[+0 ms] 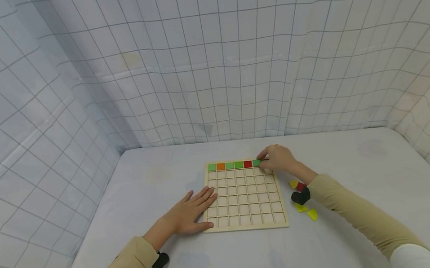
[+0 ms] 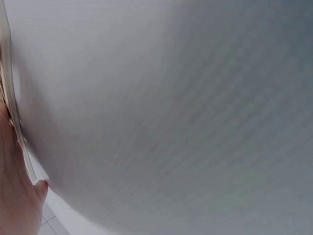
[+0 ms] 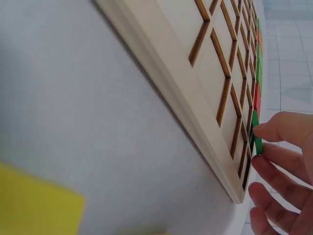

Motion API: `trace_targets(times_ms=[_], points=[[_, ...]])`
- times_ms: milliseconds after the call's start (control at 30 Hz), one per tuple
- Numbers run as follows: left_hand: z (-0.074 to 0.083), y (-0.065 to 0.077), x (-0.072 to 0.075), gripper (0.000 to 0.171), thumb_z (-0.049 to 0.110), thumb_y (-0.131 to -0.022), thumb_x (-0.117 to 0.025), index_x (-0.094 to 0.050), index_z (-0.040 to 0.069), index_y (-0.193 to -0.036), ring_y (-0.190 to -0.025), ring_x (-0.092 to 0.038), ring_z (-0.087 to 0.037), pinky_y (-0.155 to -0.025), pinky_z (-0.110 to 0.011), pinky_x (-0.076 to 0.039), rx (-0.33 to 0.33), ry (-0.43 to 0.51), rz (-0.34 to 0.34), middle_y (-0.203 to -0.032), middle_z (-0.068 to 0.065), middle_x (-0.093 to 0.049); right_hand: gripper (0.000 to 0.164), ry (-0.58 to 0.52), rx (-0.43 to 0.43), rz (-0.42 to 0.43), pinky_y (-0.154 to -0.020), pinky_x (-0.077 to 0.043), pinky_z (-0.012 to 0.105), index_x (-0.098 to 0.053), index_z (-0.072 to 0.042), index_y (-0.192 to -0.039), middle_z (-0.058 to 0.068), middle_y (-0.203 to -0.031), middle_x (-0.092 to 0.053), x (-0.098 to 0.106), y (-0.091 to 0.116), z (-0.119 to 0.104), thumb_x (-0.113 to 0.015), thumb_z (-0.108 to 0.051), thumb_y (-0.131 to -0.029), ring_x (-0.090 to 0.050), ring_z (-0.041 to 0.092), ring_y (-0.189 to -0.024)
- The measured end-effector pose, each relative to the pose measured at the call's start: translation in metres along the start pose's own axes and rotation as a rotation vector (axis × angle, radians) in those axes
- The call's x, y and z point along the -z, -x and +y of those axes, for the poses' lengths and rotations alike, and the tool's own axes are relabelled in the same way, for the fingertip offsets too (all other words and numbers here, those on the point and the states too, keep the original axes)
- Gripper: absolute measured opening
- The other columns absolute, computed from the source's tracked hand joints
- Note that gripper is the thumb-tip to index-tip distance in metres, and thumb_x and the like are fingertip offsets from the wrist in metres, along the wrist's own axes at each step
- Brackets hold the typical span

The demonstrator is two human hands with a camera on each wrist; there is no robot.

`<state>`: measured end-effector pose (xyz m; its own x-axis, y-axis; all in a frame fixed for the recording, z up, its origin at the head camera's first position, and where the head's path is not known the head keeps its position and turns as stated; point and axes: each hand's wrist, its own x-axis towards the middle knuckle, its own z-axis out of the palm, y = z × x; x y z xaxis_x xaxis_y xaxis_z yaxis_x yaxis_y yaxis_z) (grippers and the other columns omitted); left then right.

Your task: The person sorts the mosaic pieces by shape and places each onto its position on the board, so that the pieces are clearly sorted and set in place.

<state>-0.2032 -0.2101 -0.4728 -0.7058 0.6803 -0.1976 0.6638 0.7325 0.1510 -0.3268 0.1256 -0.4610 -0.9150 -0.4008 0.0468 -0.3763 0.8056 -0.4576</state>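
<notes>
The gridded board (image 1: 243, 198) is touched at its left edge by the left hand (image 1: 189, 214), straight-fingered and gripping nothing, presumably for steadiness, while a green tile (image 3: 257, 134), beside the red tile (image 1: 248, 164) in the top row, is pinched between thumb and finger by the right hand (image 1: 278, 158), presumably for precision.

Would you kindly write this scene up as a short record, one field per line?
Board: wooden grid board
Surface: white tabletop
Far row, left to right: five tiles, green, orange, green, green, red
Left hand: left hand, fingers straight, resting over the board's left edge
Right hand: right hand, pinching a green tile between thumb and finger, just right of the red one
Loose pieces: yellow pieces and a red piece, right of the board
Backdrop: white curtain with dark grid lines
</notes>
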Motion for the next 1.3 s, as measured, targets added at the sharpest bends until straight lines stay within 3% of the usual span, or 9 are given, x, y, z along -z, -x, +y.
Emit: trace_targets(times_ms=[367, 900, 1300], points=[[-0.002, 0.000, -0.002, 0.082, 0.061, -0.093, -0.043, -0.013, 0.017, -0.156, -0.151, -0.010, -0.023, -0.118, -0.056, -0.014, 0.014, 0.005, -0.014, -0.163, -0.005, -0.008, 0.027, 0.001, 0.012, -0.006, -0.067, -0.052, 0.031, -0.075, -0.010, -0.104, 0.010, -0.106, -0.073, -0.002, -0.001, 0.001, -0.070, -0.022, -0.081, -0.067, 0.018, -0.083], [0.000, -0.001, 0.001, 0.082, 0.061, -0.093, -0.043, -0.014, 0.016, -0.156, -0.151, -0.011, -0.025, -0.118, -0.056, -0.015, 0.011, 0.005, -0.021, -0.163, -0.006, -0.009, 0.028, 0.005, 0.010, 0.017, -0.057, -0.039, 0.024, -0.074, -0.011, -0.107, 0.007, -0.101, -0.072, 0.003, 0.007, 0.003, -0.068, -0.022, -0.082, -0.054, 0.014, -0.071], [0.003, 0.000, 0.003, 0.082, 0.061, -0.093, -0.044, -0.015, 0.016, -0.156, -0.150, -0.012, -0.025, -0.117, -0.057, -0.016, 0.017, 0.001, -0.020, -0.163, -0.006, -0.011, 0.024, 0.002, 0.039, 0.075, -0.052, -0.039, 0.022, -0.075, -0.011, -0.103, 0.006, -0.098, -0.073, 0.009, 0.021, 0.004, -0.073, -0.023, -0.082, -0.054, 0.011, -0.064]])
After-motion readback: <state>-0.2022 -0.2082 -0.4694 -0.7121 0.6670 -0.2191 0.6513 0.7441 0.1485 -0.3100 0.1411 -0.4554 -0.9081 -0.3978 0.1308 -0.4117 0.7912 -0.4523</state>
